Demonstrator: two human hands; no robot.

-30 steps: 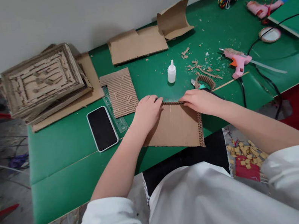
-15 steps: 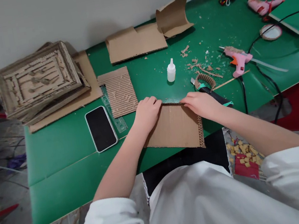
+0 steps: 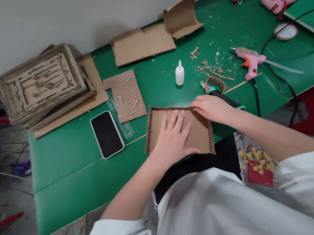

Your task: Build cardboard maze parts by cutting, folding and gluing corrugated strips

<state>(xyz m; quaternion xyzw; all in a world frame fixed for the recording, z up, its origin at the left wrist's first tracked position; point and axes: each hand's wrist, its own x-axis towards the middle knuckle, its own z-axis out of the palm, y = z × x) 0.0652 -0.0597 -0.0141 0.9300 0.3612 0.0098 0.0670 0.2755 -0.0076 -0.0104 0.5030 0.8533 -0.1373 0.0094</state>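
Note:
A rectangular cardboard panel (image 3: 158, 127) lies at the table's near edge, with corrugated strips standing along its left, far and right sides. My left hand (image 3: 175, 138) rests over its middle, fingers spread and palm down. At the far right corner my right hand (image 3: 207, 108) pinches the far strip, its fingers pressed together. Beyond the panel a small white glue bottle (image 3: 179, 74) stands upright. Just past my right hand lie a cutter (image 3: 223, 97) with a black and teal handle and a curled corrugated strip (image 3: 216, 82).
A ridged cardboard piece (image 3: 127, 95) covers part of a clear ruler (image 3: 125, 127), beside a phone (image 3: 107, 134). Layered cardboard (image 3: 44, 82) is stacked at left. A pink glue gun (image 3: 250, 62) with a black cord lies right, near cardboard scraps (image 3: 212, 72).
My left hand has left the panel's far edge and come nearer, opening flat over its middle. The left strip now shows. My right hand stays at the far right corner.

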